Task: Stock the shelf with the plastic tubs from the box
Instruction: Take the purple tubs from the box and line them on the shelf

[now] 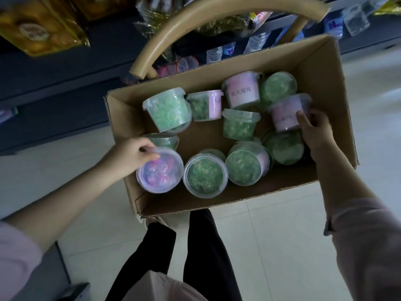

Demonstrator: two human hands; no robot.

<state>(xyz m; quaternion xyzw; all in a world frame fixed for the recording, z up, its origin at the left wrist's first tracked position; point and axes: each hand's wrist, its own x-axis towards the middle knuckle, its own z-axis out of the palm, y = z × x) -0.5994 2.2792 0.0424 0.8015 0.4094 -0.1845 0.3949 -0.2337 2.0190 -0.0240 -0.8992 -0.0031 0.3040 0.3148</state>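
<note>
An open cardboard box sits in front of me, holding several clear plastic tubs with green or pink contents. My left hand grips the rim of a pink-filled tub at the box's near left corner. My right hand holds a pink-labelled tub lying on its side at the right of the box. A green tub stands upright beside the pink-filled one. Dark shelves run behind the box.
The box rests on a wooden chair whose curved back arches over its far side. Water bottles and yellow packets fill the shelves. My black-trousered legs stand on pale floor tiles below the box.
</note>
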